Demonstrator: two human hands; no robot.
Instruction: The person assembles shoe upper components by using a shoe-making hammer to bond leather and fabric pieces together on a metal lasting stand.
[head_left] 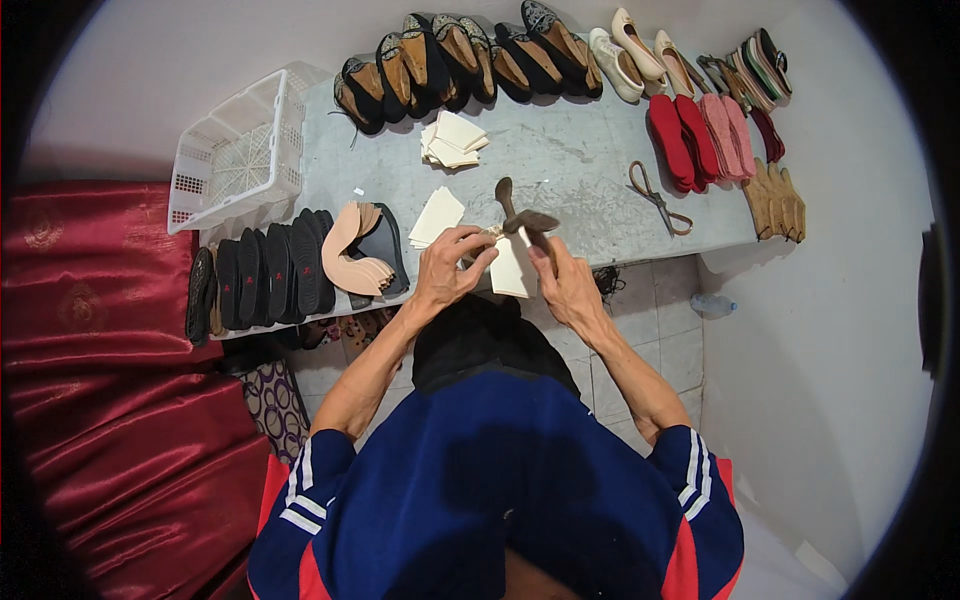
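Note:
A dark metal cobbler's anvil (505,198) stands at the table's near edge, in front of me. My left hand (452,264) is at its left side, fingers curled in a pinch around something small that I cannot make out. Close to the anvil's right arm is my right hand (568,284), thumb and fingers bent together; what they grip is mostly hidden, though a pale edge shows by the thumb. Between the hands, below the anvil, lies a cream rectangular piece (513,272). Left of the anvil is a small stack of cream pieces (437,217).
Another cream stack (454,138) lies farther back. Dark shoes (425,65) line the far edge; red insoles (683,142) and scissors (660,200) are at right. A white basket (235,155), black soles (275,270) and curved beige pieces (356,250) are at left.

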